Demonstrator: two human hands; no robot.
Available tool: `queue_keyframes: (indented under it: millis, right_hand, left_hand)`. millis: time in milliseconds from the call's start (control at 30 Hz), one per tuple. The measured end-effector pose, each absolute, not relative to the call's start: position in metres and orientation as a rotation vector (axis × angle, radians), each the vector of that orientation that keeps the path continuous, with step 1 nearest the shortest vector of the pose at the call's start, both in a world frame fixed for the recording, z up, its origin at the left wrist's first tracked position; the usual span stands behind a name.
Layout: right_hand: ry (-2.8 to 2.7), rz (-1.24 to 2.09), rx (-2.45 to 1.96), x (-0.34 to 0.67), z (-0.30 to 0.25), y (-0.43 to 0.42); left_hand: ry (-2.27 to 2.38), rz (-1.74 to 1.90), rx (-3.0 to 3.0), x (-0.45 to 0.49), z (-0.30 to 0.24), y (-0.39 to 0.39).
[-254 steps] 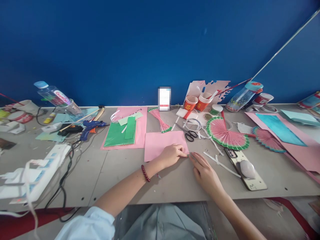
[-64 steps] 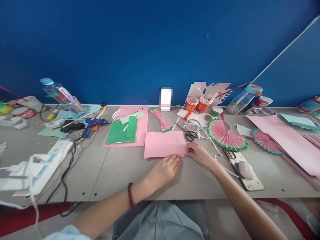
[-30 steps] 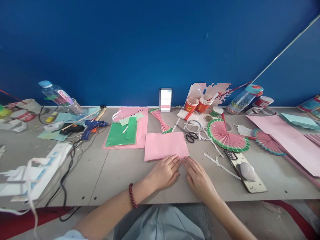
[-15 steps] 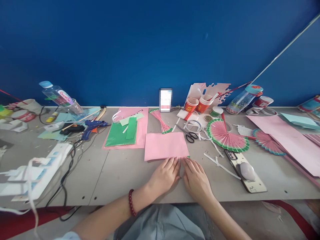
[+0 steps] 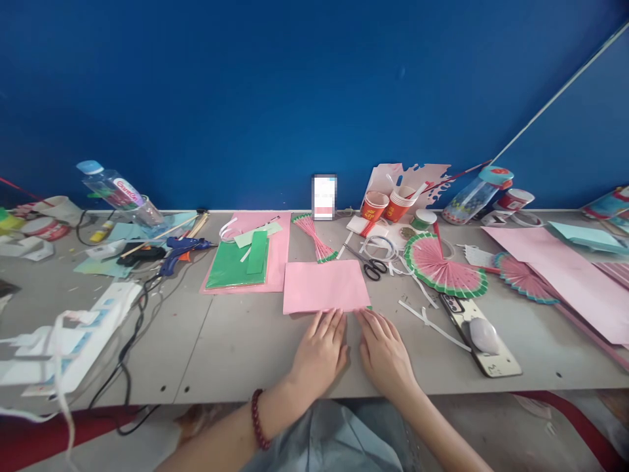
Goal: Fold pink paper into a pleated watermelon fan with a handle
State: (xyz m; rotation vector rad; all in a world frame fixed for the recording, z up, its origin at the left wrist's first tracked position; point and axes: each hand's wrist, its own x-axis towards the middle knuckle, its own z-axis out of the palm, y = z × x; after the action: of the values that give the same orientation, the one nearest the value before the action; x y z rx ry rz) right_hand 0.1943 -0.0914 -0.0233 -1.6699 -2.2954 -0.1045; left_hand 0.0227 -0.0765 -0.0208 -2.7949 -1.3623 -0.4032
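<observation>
Head view: left hand (image 5: 320, 351) and right hand (image 5: 386, 351), fingers flat, empty, pressing near edge of pink sheet (image 5: 324, 285), desk (image 5: 236, 341) front; remainder apparently unfolded.

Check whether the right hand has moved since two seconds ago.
Yes. The right hand pulled back toward the person, from the right corner of the pink sheet to its near edge.

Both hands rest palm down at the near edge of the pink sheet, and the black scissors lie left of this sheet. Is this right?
One detail is wrong: in the head view the black scissors lie right of the pink sheet, by its far corner. The left hand and right hand do rest palm down at its near edge.
</observation>
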Motion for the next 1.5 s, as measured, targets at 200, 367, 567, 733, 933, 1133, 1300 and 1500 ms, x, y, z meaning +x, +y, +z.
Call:
queue_keyframes:
  millis: [200,367,567,733,933,1133,1300,1500]
  right_hand:
    - [-2.292,-0.049,-1.661,0.197,-0.025,-0.092]
    - [-2.289,-0.084,-1.639,0.196,-0.026,-0.092]
    - [-2.307,-0.09,-1.642,0.196,-0.023,-0.092]
    - [-2.306,-0.073,-1.658,0.196,-0.024,-0.091]
    - [-2.299,-0.069,-1.662,0.196,-0.023,-0.091]
    - [-2.288,-0.088,-1.664,0.195,-0.021,-0.092]
    - [-2.285,-0.083,-1.663,0.196,-0.022,-0.092]
    - [-2.288,-0.069,-1.662,0.196,-0.023,-0.091]
  left_hand:
    - [-1.371,-0.441,-2.84,0.02,-0.021,-0.076]
    - [-1.382,-0.438,-2.832,0.022,-0.022,-0.077]
    - [-1.419,-0.443,-2.81,0.021,-0.019,-0.079]
    - [-1.369,-0.41,-2.845,0.01,-0.011,-0.078]
    - [-1.345,-0.415,-2.853,0.0,-0.009,-0.077]
    - [-1.398,-0.427,-2.85,-0.013,-0.008,-0.076]
    - [-1.353,-0.435,-2.856,-0.023,-0.008,-0.076]
    - [-1.347,-0.407,-2.862,-0.028,-0.008,-0.076]
